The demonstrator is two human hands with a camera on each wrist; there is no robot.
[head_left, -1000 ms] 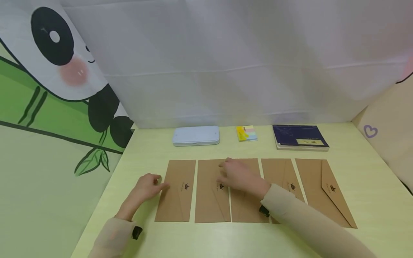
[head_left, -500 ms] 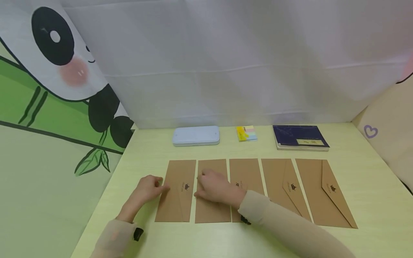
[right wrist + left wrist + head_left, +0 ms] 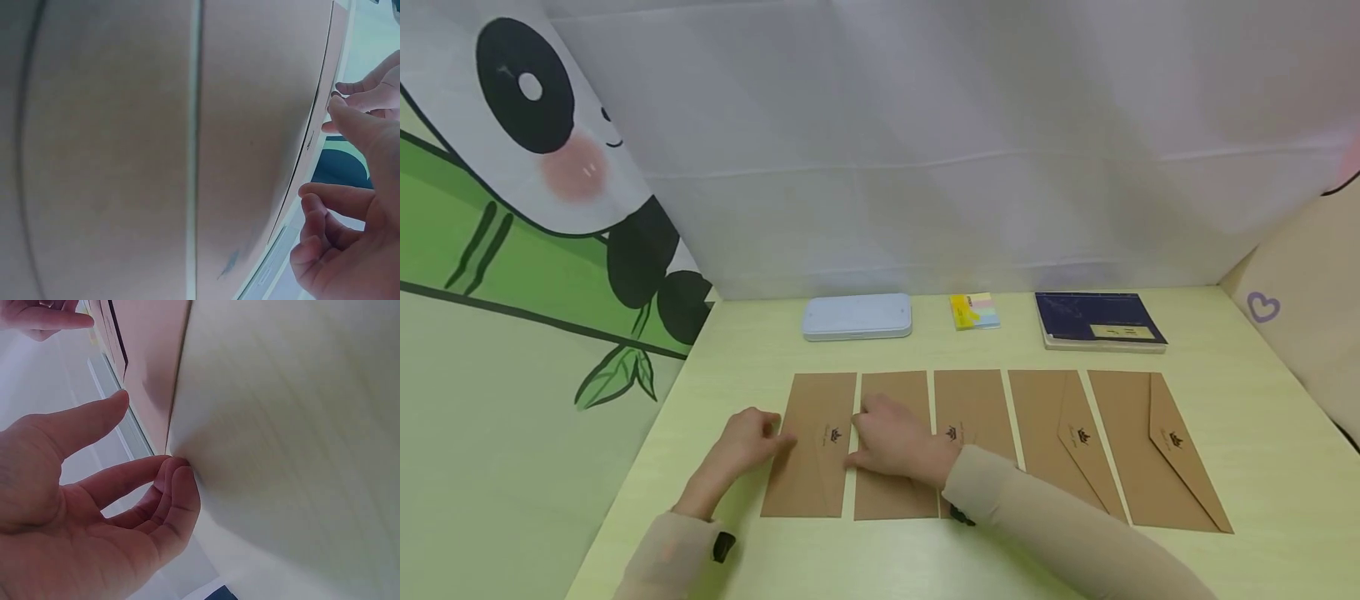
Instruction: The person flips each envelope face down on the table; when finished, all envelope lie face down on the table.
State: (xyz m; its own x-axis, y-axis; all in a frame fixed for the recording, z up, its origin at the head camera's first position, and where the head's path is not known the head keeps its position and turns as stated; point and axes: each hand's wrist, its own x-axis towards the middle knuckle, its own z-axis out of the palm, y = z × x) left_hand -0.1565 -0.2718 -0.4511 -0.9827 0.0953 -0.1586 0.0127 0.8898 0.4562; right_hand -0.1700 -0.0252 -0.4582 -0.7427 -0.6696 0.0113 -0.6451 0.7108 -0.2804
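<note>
Several brown kraft envelopes lie flat in a row in the head view, each with a small crown print. At the left edge of the leftmost envelope (image 3: pixel 805 492) is my left hand (image 3: pixel 743 446), its thumb over the paper. The left wrist view shows this left hand (image 3: pixel 94 506) with thumb and bent fingers apart and nothing gripped. My right hand (image 3: pixel 891 437) lies over the second envelope (image 3: pixel 887 500), hiding its print. Its thumb and forefinger, spread apart, reach the gap beside the leftmost envelope. In the right wrist view the right hand (image 3: pixel 356 231) holds nothing.
Along the back of the pale table (image 3: pixel 805 567) are a light blue flat case (image 3: pixel 857 317), a yellow sticky-note pack (image 3: pixel 974 311) and a dark blue book (image 3: pixel 1097 318). A white cloth wall (image 3: pixel 925 167) rises behind them.
My right hand has moved left, from between the second and third envelopes to the gap beside the leftmost one. The left hand has barely moved, and the envelopes keep their places.
</note>
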